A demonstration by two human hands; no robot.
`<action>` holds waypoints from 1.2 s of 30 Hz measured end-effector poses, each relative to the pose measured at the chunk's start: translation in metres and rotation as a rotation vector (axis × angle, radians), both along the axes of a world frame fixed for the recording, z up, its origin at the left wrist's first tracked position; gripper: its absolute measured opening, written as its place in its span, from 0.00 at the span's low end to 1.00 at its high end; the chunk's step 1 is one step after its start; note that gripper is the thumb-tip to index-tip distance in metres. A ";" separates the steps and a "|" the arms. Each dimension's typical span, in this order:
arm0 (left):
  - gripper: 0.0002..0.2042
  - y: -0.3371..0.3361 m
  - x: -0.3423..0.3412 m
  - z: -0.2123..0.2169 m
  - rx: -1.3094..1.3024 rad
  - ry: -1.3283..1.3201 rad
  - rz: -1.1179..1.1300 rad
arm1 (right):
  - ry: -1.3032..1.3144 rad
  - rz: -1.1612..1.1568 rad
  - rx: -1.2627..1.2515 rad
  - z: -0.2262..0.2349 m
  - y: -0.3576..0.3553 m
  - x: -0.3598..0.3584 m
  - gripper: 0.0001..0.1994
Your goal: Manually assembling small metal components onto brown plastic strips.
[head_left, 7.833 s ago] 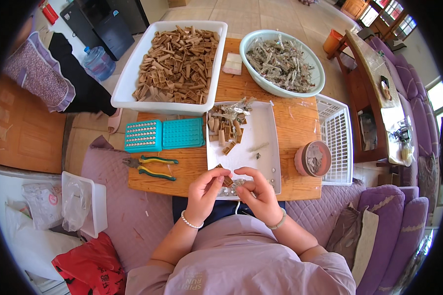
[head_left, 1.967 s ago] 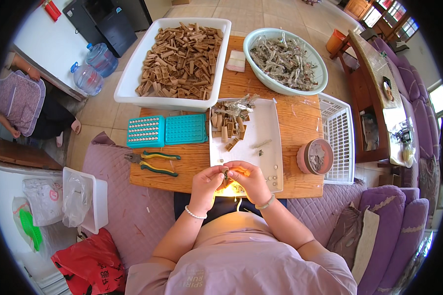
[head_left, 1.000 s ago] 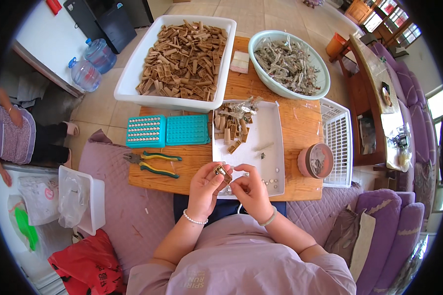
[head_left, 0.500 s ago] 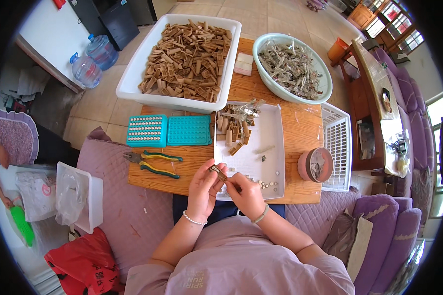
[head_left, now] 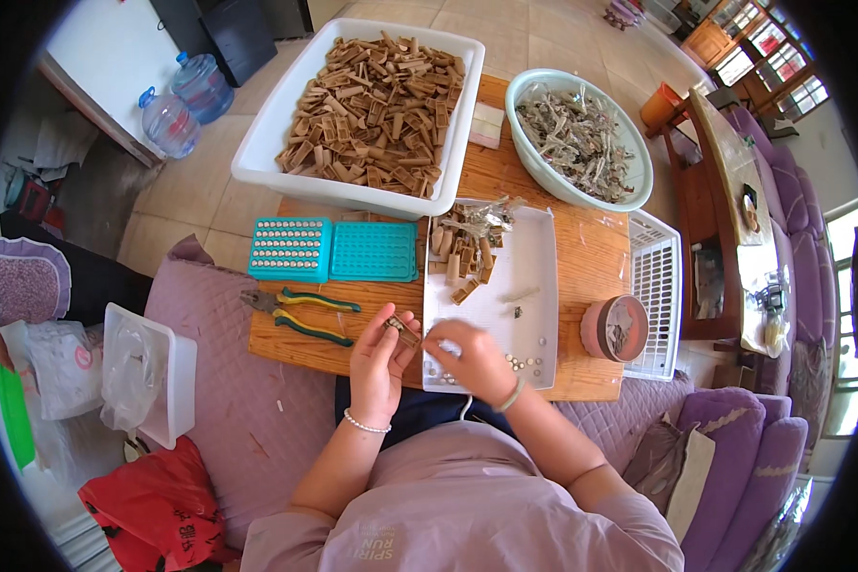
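My left hand (head_left: 376, 367) holds a small brown plastic casing (head_left: 407, 334) between thumb and fingers, with bits of metal showing inside it. Just right of that casing is my right hand (head_left: 479, 364), over the near part of a shallow white tray (head_left: 534, 276); motion smears its fingers, so I cannot tell what they hold. Small round silver discs (head_left: 520, 364) lie in the tray beside and below this hand. Farther up in the tray sit loose brown casings (head_left: 463, 262) and clear-wrapped parts (head_left: 486, 217). One small dark piece (head_left: 518, 312) lies alone.
Pliers (head_left: 305, 298) lie left of the tray, below a teal case (head_left: 291, 250) with rows of silver pieces. Behind are a white tub (head_left: 257, 162) of brown casings and a pale basin (head_left: 643, 176) of wrapped parts. A pink round container (head_left: 596, 329) and white basket (head_left: 665, 286) stand right.
My right hand has come away from the casing and moved slightly right. My left hand has shifted a little left and still holds the casing. The whole view has shifted slightly.
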State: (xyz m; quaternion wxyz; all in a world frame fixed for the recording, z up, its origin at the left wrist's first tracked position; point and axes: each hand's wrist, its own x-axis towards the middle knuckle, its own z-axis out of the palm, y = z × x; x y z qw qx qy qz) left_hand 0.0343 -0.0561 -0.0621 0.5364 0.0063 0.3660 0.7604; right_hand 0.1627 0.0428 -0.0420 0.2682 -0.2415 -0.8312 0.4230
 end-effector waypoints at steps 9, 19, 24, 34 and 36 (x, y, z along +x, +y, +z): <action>0.18 -0.005 -0.013 -0.002 0.011 0.050 0.030 | -0.323 -0.413 0.472 -0.017 0.100 -0.049 0.15; 0.18 -0.009 -0.021 -0.006 0.001 0.020 0.034 | -0.646 -0.198 0.172 -0.008 0.119 -0.046 0.09; 0.17 -0.008 -0.023 -0.006 0.002 0.034 0.026 | -0.479 -0.338 0.053 0.008 0.133 -0.018 0.11; 0.17 -0.009 -0.020 -0.004 -0.012 0.028 0.013 | -0.512 -0.452 0.313 0.004 0.150 -0.005 0.10; 0.17 -0.009 -0.019 -0.006 -0.008 0.030 0.004 | -0.246 -0.267 0.526 0.004 0.144 -0.019 0.10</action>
